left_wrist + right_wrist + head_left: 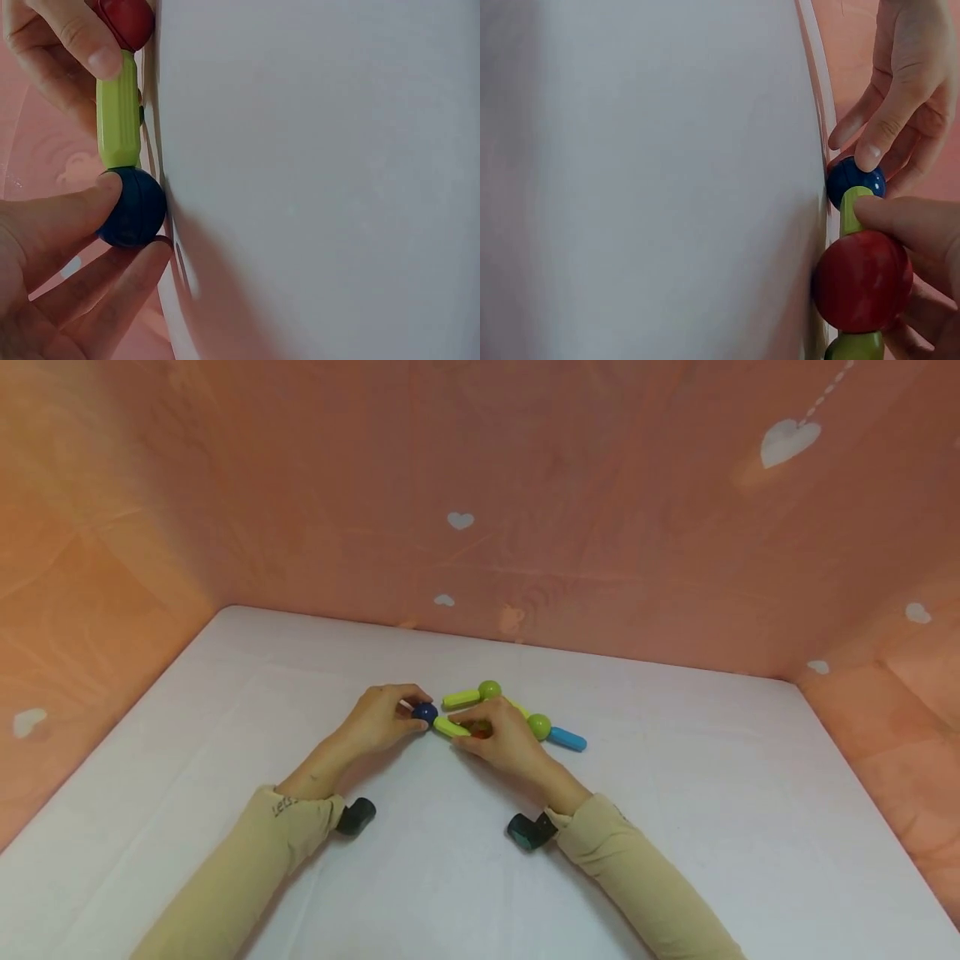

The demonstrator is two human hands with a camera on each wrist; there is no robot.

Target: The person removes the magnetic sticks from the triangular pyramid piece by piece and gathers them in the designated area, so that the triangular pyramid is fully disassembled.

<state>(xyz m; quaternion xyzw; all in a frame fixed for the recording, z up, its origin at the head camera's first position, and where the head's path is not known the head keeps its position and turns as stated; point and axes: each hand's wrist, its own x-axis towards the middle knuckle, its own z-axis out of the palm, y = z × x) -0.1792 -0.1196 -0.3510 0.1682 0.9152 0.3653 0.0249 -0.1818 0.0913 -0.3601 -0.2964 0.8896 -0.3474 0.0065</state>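
Note:
Between its thumb and fingers, my left hand [384, 720] pinches a dark blue ball [135, 208]. A lime green ridged rod [118, 112] joins that ball to a red ball [862, 281]. My right hand [508, 742] grips the rod close to the red ball, its thumb on the rod's side. In the head view the right hand mostly covers the red ball. Past the right hand lie two green balls, one farther back [490, 690] and one to the right [538, 727]. A blue rod [567, 739] sticks out of the right one, and another lime rod [461, 699] meets the back one.
The pieces are on a white tabletop [420, 877]. An orange cloth [600, 510] with pale hearts rises behind the table and at both sides. Dark wrist cameras, left [356, 817] and right [531, 832], jut inward from the sleeves.

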